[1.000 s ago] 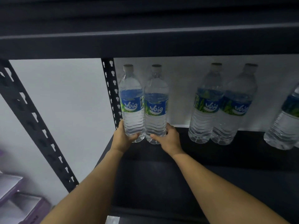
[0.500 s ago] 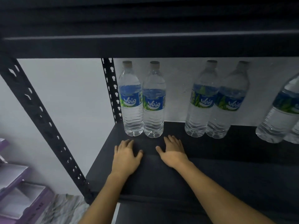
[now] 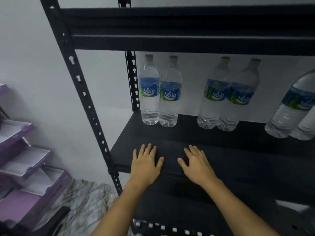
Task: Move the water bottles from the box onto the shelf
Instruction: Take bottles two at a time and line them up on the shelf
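Six bottles (image 3: 170, 96) on the shelf (image 3: 221, 150), all standing on their bases along the back, close to the white wall (image 3: 102, 82). They sit in twos. The left pair (image 3: 149, 92) touch side by side, just beside the rear post (image 3: 133, 82). The middle pair (image 3: 214, 97) are well apart from them, also shoulder to shoulder. The right pair (image 3: 293, 108) are at the frame's edge, the outer one cut off. Blue-and-green labels face out, and there are caps on the four whose tops show.

On to the hands. Left hand (image 3: 144, 166) is flat, palm down, fingers straight and a little spread, over the front of the shelf. Right hand (image 3: 197, 166) mirrors it just beside, thumbs pointing at each other with a gap between. Neither holds anything; whether the palms touch the board I cannot tell. Both are well short of the bottles, with dark board between the fingertips and the left pair.

Above, an upper shelf (image 3: 187, 31) spans the rack, fixed to the slotted front post (image 3: 81, 92). Off to the left, purple trays (image 3: 25, 159) are stacked in steps over a marbled floor (image 3: 85, 201).
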Demonstrator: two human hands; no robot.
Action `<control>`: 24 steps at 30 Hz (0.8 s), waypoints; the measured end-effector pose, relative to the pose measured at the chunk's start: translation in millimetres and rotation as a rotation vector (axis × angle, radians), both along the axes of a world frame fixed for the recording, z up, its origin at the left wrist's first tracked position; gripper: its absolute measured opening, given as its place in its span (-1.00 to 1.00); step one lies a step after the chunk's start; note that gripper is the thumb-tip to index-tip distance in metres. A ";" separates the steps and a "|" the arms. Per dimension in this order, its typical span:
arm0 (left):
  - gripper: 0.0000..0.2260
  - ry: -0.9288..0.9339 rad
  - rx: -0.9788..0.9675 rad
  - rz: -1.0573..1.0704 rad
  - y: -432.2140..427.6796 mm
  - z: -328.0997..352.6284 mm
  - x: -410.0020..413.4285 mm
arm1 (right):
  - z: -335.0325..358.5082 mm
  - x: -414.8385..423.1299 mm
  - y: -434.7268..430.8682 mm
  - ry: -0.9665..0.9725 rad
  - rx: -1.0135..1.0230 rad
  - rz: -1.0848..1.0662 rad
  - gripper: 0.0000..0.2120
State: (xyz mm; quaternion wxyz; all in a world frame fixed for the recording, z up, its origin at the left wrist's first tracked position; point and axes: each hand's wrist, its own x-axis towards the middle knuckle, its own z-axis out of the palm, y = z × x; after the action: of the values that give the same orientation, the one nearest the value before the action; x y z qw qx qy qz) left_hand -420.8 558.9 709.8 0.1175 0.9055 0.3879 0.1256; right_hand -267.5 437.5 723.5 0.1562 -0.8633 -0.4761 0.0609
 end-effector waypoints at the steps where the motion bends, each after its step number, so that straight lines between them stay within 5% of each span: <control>1: -0.45 -0.016 -0.006 -0.001 -8.1 -1.3 -4.4 | -0.9 -3.9 -7.5 0.006 0.001 0.005 -0.40; 11: -0.59 -0.358 -0.140 0.161 -92.8 -26.6 -64.5 | -13.7 -54.3 -61.4 -0.008 0.111 0.113 -0.44; 16: -0.57 -0.232 -0.263 0.359 -147.4 -55.5 -110.9 | -33.5 -81.6 -92.2 0.128 0.204 0.254 -0.53; 24: -0.67 -0.122 -0.435 0.722 -276.5 -118.2 -189.1 | -115.0 -118.3 -157.3 0.300 -0.126 0.503 -0.61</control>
State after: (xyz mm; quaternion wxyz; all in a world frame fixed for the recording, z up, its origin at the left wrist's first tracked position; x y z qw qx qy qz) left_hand -609.9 282.4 591.6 0.2771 0.6566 0.6898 0.1272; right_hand -385.8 280.1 608.5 0.1512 -0.7074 -0.6420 0.2541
